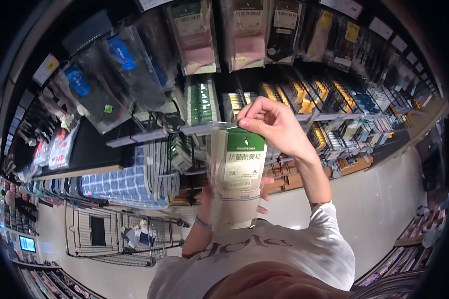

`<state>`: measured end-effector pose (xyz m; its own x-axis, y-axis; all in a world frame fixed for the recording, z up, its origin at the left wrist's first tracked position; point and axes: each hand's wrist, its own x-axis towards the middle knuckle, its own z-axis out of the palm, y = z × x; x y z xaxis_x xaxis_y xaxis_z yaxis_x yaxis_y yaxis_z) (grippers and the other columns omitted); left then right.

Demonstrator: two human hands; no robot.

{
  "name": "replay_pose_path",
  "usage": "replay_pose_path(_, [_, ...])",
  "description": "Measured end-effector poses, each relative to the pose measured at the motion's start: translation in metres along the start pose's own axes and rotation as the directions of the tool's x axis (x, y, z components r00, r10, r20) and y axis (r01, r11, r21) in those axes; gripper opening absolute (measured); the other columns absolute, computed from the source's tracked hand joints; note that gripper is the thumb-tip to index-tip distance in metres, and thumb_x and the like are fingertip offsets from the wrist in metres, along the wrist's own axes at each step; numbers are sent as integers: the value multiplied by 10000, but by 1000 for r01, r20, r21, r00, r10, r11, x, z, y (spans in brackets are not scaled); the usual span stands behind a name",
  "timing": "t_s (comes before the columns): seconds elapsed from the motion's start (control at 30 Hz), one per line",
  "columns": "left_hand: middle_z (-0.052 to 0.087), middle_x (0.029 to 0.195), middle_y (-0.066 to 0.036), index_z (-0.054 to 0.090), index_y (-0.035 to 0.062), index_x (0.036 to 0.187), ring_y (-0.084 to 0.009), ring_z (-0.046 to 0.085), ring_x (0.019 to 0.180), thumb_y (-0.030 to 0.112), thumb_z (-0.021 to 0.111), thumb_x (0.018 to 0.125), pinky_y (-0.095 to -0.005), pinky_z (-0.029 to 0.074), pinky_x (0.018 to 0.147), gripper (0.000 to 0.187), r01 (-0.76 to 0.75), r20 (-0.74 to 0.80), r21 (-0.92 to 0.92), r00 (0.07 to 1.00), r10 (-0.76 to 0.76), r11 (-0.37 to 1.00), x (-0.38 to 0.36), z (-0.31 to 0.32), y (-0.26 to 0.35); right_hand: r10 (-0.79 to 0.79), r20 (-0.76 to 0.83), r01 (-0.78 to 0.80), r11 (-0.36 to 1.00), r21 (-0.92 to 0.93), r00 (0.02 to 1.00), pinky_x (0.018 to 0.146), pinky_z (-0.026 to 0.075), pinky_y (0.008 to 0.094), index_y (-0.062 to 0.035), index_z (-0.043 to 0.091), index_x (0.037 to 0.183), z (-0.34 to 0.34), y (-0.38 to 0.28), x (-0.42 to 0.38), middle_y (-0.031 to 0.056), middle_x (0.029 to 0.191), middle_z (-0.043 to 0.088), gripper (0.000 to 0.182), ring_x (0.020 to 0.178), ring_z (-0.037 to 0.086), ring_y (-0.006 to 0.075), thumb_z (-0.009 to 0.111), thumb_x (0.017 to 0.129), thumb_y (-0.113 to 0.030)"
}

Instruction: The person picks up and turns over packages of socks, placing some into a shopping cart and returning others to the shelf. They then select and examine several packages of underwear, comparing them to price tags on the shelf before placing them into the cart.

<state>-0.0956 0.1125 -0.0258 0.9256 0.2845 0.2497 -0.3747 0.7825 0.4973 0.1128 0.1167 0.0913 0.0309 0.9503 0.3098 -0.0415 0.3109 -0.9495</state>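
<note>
A clear plastic pack of beige socks (242, 199), with a green and cream label reading "WOODPECKER", is held upright before my chest. My right hand (270, 122) pinches its top edge between thumb and fingers. From behind, my left hand (204, 205) supports the lower part; its fingertips show past the right side, and the pack hides the palm. Just beyond it are shelf rows of upright sock packs (202, 102) with green labels.
Pink sock packs (197, 56) hang above, beside dark packs with blue labels (119, 52). Folded blue checked cloth items (112, 179) lie on a lower shelf at left. A shopping cart (95, 231) with clothing-like items inside stands on the pale floor (354, 199).
</note>
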Motion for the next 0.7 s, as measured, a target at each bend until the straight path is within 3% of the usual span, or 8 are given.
replay_pose_path(0.07, [276, 1585, -340, 132, -23, 1593, -422, 536, 1268, 850, 661, 712, -511, 525, 1005, 1349, 48, -97, 118, 995, -37, 992, 10, 8, 14, -24, -37, 21, 997, -79, 999, 813, 521, 233, 3, 619, 949, -2, -5, -1, 64, 1035, 693, 138, 905, 634, 73, 722, 957, -89])
replay_pose_path(0.2, [552, 1430, -123, 369, 16, 1530, -186, 527, 1312, 281, 851, 819, -347, 408, 1119, 899, 102, -247, 597, 967, 62, 796, 10, -25, 50, -143, -83, 109, 939, -327, 986, 804, 532, 265, 3, 642, 916, -2, -14, -2, 62, 967, 706, 120, 895, 656, 99, 729, 931, -77])
replay_pose_path(0.23, [614, 1310, -92, 458, 13, 1439, -156, 588, 1200, 89, 832, 819, -324, 462, 1042, 728, -72, -236, 634, 930, 281, 770, 32, 1, 54, -170, -86, 131, 929, -346, 982, 798, 536, 278, 3, 640, 911, 0, -17, -1, 67, 964, 705, 114, 897, 668, 119, 729, 922, -69])
replay_pose_path(0.33, [655, 1193, -80, 516, -4, 1330, -140, 631, 1071, 156, 834, 839, -293, 519, 931, 606, 0, -239, 911, 814, 530, 412, 74, 14, 73, -351, -113, 303, 901, -309, 929, 782, 530, 275, -2, 625, 874, -2, -22, 17, 66, 946, 699, 130, 867, 660, 115, 753, 888, -22])
replay_pose_path(0.43, [677, 1097, -69, 546, -17, 1240, -127, 650, 967, 147, 789, 889, -270, 538, 838, 457, -311, -93, 832, 738, 668, 459, 128, 57, 87, -481, -239, 395, 857, -331, 844, 784, 532, 265, -8, 632, 909, -15, -44, 40, 70, 914, 700, 166, 867, 657, 110, 791, 871, -37])
replay_pose_path(0.53, [686, 1072, -73, 553, -16, 1217, -121, 646, 976, 133, 749, 933, -262, 529, 844, 376, -302, 75, 927, 728, 682, 220, 164, 66, 114, -559, -356, 489, 828, -274, 749, 810, 535, 252, 5, 645, 1018, -29, -61, 55, 71, 991, 717, 198, 917, 664, 109, 785, 897, -65])
replay_pose_path(0.63, [686, 1078, -79, 554, -18, 1210, -118, 644, 963, 135, 725, 961, -262, 524, 848, 339, -458, 269, 887, 618, 739, 60, 201, 72, 128, -519, -306, 506, 853, -127, 798, 884, 527, 275, 18, 610, 1194, -43, -58, 60, 92, 1093, 710, 323, 996, 659, 122, 750, 943, -130])
replay_pose_path(0.7, [686, 1081, -83, 560, -22, 1195, -116, 642, 961, 155, 729, 965, -264, 521, 857, 336, -461, 235, 877, 654, 719, 132, 219, 75, 131, -471, -309, 467, 879, -91, 826, 908, 515, 282, 32, 598, 1245, -53, -46, 68, 99, 1117, 710, 389, 1007, 655, 126, 718, 977, -223])
